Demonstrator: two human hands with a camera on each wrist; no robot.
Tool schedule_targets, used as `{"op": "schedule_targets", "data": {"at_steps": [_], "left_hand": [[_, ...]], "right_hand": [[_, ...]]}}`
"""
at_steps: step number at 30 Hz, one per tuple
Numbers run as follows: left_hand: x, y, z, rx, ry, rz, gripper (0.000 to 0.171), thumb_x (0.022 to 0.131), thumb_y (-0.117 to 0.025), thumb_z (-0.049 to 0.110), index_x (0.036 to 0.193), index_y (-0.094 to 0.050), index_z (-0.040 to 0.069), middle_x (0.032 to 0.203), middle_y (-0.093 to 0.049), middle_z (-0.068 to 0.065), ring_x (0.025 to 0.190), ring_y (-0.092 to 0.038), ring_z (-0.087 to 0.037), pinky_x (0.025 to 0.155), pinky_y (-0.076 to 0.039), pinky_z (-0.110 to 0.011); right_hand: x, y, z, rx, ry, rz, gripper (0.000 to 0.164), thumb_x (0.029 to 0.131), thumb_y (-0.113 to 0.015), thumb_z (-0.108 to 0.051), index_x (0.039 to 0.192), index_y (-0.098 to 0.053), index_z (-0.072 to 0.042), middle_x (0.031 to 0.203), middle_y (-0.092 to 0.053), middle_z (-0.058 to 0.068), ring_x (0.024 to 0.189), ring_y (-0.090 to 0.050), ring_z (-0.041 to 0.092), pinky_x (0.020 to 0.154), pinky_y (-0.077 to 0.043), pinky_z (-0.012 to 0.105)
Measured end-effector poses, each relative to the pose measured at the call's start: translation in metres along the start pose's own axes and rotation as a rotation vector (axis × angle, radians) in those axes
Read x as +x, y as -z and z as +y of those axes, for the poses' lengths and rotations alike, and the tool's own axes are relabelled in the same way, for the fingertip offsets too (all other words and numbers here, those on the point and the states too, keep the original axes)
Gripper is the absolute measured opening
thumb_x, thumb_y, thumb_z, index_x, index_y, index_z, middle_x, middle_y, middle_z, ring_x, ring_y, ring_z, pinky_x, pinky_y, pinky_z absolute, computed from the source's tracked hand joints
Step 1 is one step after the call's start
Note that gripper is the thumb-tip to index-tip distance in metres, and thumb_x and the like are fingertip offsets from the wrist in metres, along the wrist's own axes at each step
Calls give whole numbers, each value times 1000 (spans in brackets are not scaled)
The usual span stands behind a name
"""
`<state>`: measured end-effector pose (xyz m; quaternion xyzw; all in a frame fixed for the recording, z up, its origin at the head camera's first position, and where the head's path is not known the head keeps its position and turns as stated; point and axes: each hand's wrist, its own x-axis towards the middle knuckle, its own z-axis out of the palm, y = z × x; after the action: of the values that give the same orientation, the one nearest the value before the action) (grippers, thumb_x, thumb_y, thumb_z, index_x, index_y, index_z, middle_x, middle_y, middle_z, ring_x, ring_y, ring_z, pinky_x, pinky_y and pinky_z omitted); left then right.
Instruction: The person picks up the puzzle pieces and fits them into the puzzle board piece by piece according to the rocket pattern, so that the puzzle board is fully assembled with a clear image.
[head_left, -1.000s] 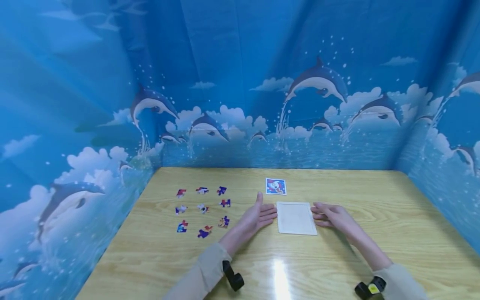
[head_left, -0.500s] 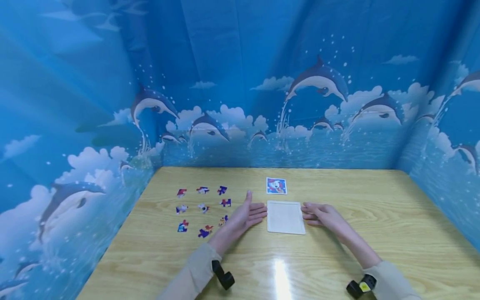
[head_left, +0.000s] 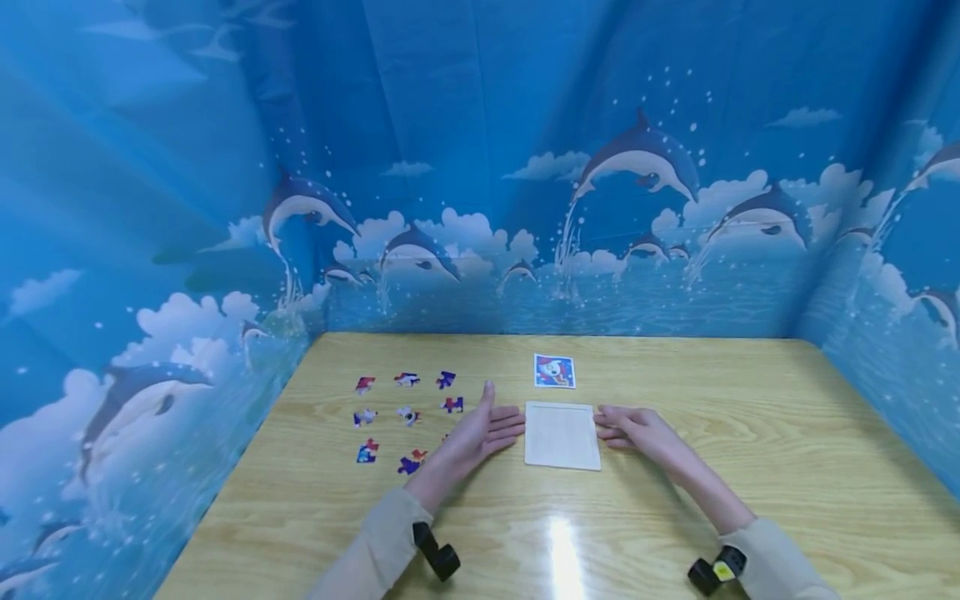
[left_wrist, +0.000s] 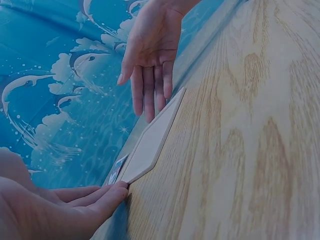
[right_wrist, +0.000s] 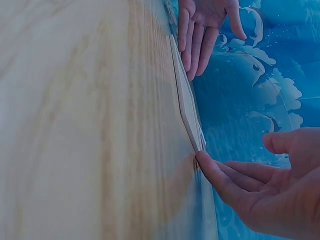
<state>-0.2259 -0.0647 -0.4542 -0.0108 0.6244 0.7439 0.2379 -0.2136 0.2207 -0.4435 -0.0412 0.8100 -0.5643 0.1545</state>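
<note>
A square white puzzle tray (head_left: pixel 562 437) with a raised rim lies flat on the wooden table, bare inside. My left hand (head_left: pixel 480 437) is on its left side, fingers straight and thumb raised, fingertips right at the tray's edge. Opposite it, my right hand (head_left: pixel 643 437) has its extended fingertips at the right edge. In the left wrist view the left fingers (left_wrist: pixel 107 197) meet a corner of the tray (left_wrist: pixel 152 140). The right wrist view has the right index fingertip (right_wrist: pixel 202 157) against the tray's near corner.
Several loose jigsaw pieces (head_left: pixel 408 415) lie in rows at the table's left; my left arm covers part of them. A small picture card (head_left: pixel 554 372) of a white cartoon figure lies behind the tray. A blue dolphin-print curtain (head_left: pixel 465 208) encloses the table's back and sides.
The tray has slid left across the table between both hands, which moved left along with it. My left forearm now covers more of the nearest jigsaw pieces. The card has stayed put.
</note>
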Motion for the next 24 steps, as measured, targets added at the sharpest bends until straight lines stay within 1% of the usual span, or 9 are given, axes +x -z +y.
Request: {"op": "schedule_targets", "data": {"at_steps": [2,5,7,10,13,15,18,21,24], "left_hand": [[0,0,1,9,-1,-3,102,97,-26,76,147,-39,-12,146,-49,-30,133,-54,-38,115,-41,-45],[-2,1,3,15,-1,-3,101,97,-26,75,147,-39,-12,146,-49,-30,132,-54,-38,114,-41,-44],[-2,2,5,24,-11,-10,99,99,-25,73,147,-39,-12,146,-48,-30,133,-53,-39,114,-41,-45],[-3,5,7,31,-29,-26,95,102,-20,69,148,-36,-13,148,-45,-31,135,-50,-41,116,-39,-45],[-4,9,11,42,-56,-35,93,103,-18,67,149,-35,-13,150,-44,-31,138,-47,-42,117,-37,-46],[-4,12,13,44,-68,-21,93,102,-20,69,149,-36,-11,150,-44,-29,138,-47,-41,117,-37,-45],[-4,17,19,52,-89,4,90,103,-25,67,149,-38,-9,150,-46,-27,139,-47,-38,117,-37,-44],[-4,23,27,121,-118,31,81,107,-27,59,150,-37,-9,151,-46,-26,140,-46,-36,117,-37,-43],[-6,34,36,218,-146,63,71,110,-28,51,152,-35,-7,153,-45,-23,142,-45,-33,118,-36,-44]], "right_hand": [[0,1,0,-24,5,9,57,110,-44,-27,141,-38,21,142,-50,32,122,-62,38,95,-56,32],[-1,5,0,-84,41,15,56,110,-44,-26,144,-38,18,145,-49,31,124,-60,38,97,-55,33],[-1,7,-1,-163,77,31,55,110,-45,-28,146,-40,13,146,-48,28,127,-58,39,99,-54,37],[-2,10,-2,-304,143,59,53,109,-47,-31,147,-45,7,148,-50,25,132,-53,42,105,-49,48],[-3,11,-4,-422,225,84,49,108,-50,-28,144,-50,5,144,-54,25,130,-53,45,105,-47,55],[-3,9,-4,-459,272,90,45,107,-52,-24,142,-52,6,142,-56,26,126,-56,46,103,-48,55],[-3,7,-4,-496,323,82,44,105,-57,-18,140,-53,8,139,-57,28,120,-61,45,97,-53,52],[-3,3,-3,-547,338,75,45,103,-60,-17,139,-54,7,138,-56,30,118,-62,45,95,-54,51],[-4,1,-3,-608,336,67,48,101,-62,-19,141,-53,6,139,-55,30,121,-59,47,100,-51,55]]}}
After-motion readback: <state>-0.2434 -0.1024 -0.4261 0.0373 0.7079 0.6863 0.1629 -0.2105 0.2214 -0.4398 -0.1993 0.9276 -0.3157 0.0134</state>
